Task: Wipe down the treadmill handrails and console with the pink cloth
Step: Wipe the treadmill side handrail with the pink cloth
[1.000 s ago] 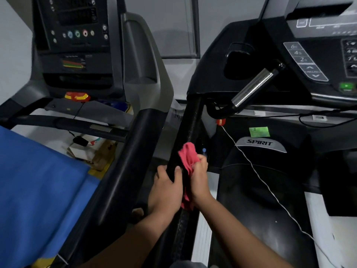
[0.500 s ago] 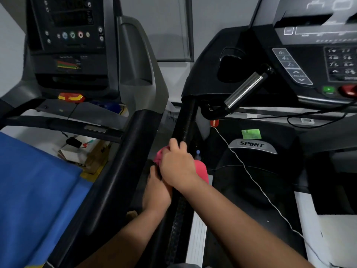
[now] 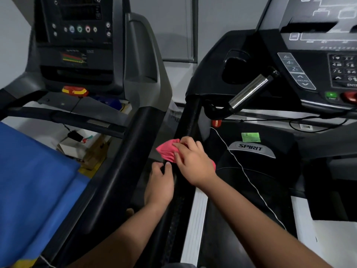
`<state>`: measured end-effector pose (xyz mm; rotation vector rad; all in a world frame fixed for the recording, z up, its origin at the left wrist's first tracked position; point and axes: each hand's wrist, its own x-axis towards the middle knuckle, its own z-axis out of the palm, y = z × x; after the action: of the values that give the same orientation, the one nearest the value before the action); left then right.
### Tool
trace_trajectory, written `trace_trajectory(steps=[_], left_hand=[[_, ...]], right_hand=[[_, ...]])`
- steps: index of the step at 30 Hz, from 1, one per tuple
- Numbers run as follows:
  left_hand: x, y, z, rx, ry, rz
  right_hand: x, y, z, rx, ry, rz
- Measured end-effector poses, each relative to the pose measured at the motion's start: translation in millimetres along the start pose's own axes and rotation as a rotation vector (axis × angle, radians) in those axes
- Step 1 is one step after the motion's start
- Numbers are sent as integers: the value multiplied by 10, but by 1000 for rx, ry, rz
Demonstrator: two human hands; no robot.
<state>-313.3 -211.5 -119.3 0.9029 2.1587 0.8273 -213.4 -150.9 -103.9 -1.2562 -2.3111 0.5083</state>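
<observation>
Head view, mid-frame: the pink cloth [image 3: 167, 151] is bunched on the black handrail [image 3: 188, 120] under the right hand [image 3: 193, 161], whose fingers are curled over it. The left hand [image 3: 159, 185] is seen just behind the cloth, nearer the body, fingers curled against the rail's left side. The rail's long axis runs from the body forward and up to the console [image 3: 318, 60], which lies ahead and to the right, well apart from both hands. The right hand is judged the nearer to it, so a forward stroke along the rail is indicated.

Writing: "SPIRIT" is read on the motor cover badge [image 3: 251, 147]. "6", "4", "2" and "INCLINE" are read on the console keys. Print on the green sticker [image 3: 250, 137] is too small to read.
</observation>
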Motion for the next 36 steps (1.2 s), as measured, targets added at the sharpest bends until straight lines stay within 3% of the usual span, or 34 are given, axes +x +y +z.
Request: trace_trajectory(steps=[7, 11, 14, 17, 21, 29, 33, 36], left_hand=[[47, -11, -28, -290, 128, -96], [81, -103, -31, -212, 106, -59], [48, -134, -12, -139, 65, -29], [7, -73, -25, -176, 113, -62], [2, -34, -35, -142, 112, -114], [1, -2, -30, -96, 93, -55], [27, 38, -32, -75, 93, -65], [33, 41, -30, -62, 88, -97]], right_hand=[[416, -409, -17, -495, -235, 0], [655, -608, 234, -887, -380, -9], [681, -654, 298, -953, -401, -58], [519, -478, 160, -633, -286, -86], [261, -76, 45, -169, 49, -58], [150, -264, 304, -266, 172, -14], [-40, 63, 385, 201, 282, -87], [-129, 165, 367, 684, 337, 247]])
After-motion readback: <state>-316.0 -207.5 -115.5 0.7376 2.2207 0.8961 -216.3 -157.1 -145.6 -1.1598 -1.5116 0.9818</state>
